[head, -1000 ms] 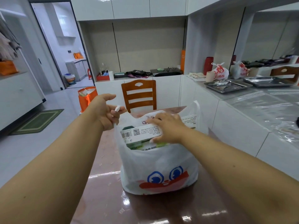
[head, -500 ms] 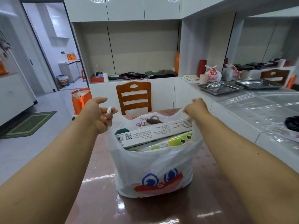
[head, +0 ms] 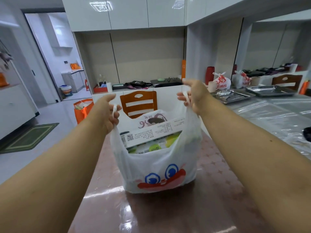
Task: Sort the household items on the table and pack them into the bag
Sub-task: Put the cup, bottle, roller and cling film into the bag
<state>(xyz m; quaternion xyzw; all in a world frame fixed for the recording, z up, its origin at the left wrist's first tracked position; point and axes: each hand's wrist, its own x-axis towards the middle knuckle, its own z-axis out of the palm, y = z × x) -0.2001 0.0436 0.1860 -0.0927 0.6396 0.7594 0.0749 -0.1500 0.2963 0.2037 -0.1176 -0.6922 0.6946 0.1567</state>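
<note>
From my remote feed, a glossy reddish-brown table [head: 218, 207] fills the lower frame, with a white counter [head: 272, 115] running along its right side and a wooden chair [head: 138, 105] at its far end. On the table stands a white plastic bag [head: 156, 167] printed with 2 blue cartoon eyes and a red mouth, its base resting on the tabletop near the middle. Both bare forearms reach in from the near edge. The left hand [head: 107, 115] has its fingers curled tight around the bag's left handle loop, while the right hand [head: 193, 96] pinches the right handle between thumb and fingers, pulling the mouth wide. Inside, a long white box [head: 151, 132] with a QR code lies across the top, above a green-and-white packet [head: 153, 147], both inside the bag
</note>
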